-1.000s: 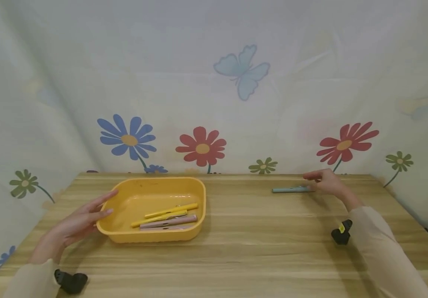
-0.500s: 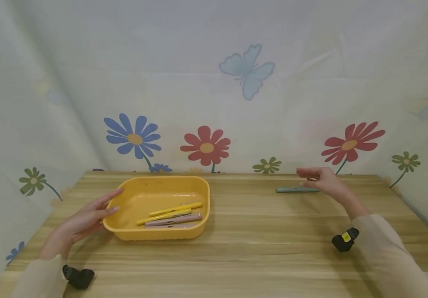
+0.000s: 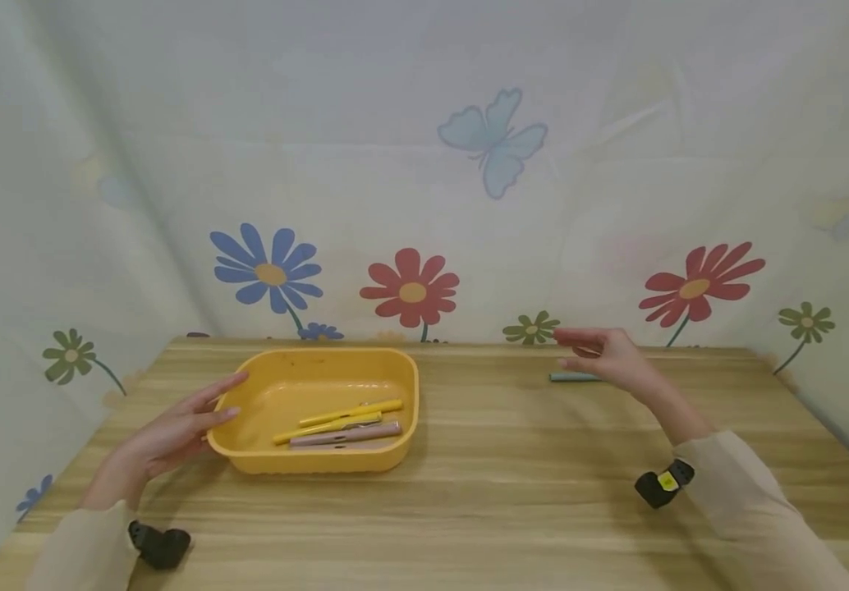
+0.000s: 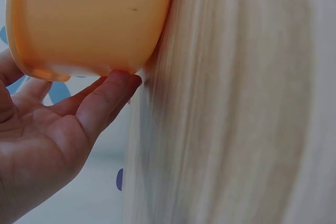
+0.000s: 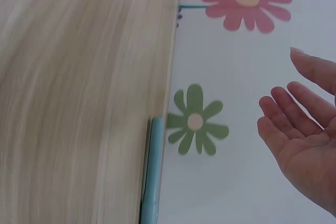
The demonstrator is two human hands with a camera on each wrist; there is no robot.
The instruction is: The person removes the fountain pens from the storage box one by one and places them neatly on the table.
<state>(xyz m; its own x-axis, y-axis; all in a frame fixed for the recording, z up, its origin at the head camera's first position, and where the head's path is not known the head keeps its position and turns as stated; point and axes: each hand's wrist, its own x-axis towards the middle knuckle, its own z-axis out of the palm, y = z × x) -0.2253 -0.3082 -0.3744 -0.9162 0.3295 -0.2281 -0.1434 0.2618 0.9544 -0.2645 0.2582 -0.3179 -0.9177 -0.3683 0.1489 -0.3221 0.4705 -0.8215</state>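
Note:
A yellow plastic basin [image 3: 321,464] stands on the wooden table, left of centre. My left hand [image 3: 176,435] holds its left end, with fingertips over the rim; in the left wrist view, other fingers [image 4: 105,98] touch its outer wall from outside. Inside the basin lie two yellow pens [image 3: 351,410] and two pinkish-mauve pens [image 3: 346,435], the nearest partly hidden by the front wall. My right hand [image 3: 609,357] hovers over the table's back right, loosely bent and holding nothing. Just past it lies a blue-green pen [image 5: 152,171], its right part covered by the hand in the head view.
The wooden table [image 3: 484,509] ends at a back edge close behind the blue-green pen. A pale curtain [image 3: 365,164] printed with flowers and a butterfly hangs behind and along both sides. Black wrist cameras [image 3: 162,546] sit at both sleeves.
My right hand has moved left over the blue-green pen, fingers still apart from it. The left hand stays on the basin; the whole view has shifted slightly.

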